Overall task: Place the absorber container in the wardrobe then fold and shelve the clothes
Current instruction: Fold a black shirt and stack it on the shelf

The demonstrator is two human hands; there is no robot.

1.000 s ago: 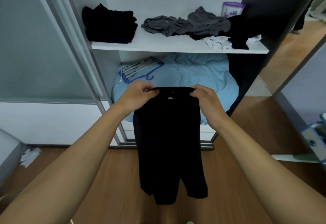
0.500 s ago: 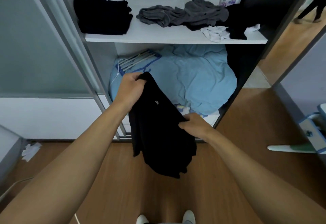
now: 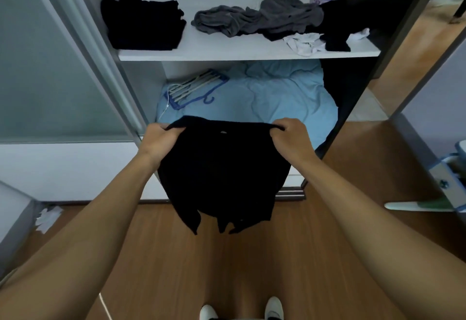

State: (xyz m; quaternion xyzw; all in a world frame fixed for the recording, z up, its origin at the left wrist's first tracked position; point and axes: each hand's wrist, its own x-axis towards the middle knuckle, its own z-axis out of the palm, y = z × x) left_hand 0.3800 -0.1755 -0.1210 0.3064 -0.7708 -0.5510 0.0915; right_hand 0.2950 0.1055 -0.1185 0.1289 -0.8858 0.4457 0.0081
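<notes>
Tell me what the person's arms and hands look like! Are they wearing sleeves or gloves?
No sleeves and no gloves. The left arm and right arm are bare all the way to the picture's edge, long and smooth. The left hand and right hand are bare too. I can see no watch, bracelet or ring.

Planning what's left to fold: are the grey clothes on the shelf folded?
Not folded. The grey clothes lie in a crumpled heap on the shelf, unlike the neat black stack at its left end.
</notes>
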